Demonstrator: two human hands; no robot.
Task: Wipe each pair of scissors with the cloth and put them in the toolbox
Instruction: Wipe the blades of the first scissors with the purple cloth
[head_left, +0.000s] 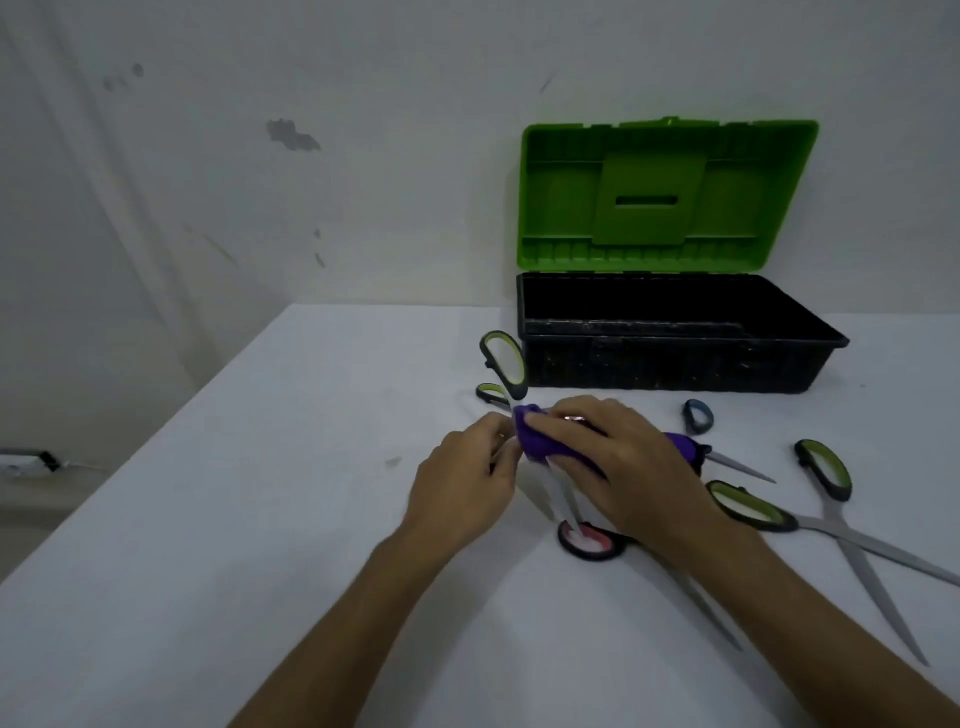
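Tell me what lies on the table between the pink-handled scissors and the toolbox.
In the head view, both hands, left hand and right hand, wrap the purple cloth around held green-handled scissors, between the pink-handled scissors and the toolbox.

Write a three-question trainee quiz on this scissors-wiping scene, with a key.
1. True or false: the toolbox has its green lid raised.
2. Multiple choice: the purple cloth is held against A) the toolbox rim, B) the scissors held in the hands, C) the wall.
3. Fill in: the large green-handled scissors lying open on the table are on the person's ____ side.

Key
1. True. The box stands open and no scissors show inside.
2. B. The right hand presses the cloth on the blades while the left hand steadies them.
3. Right.
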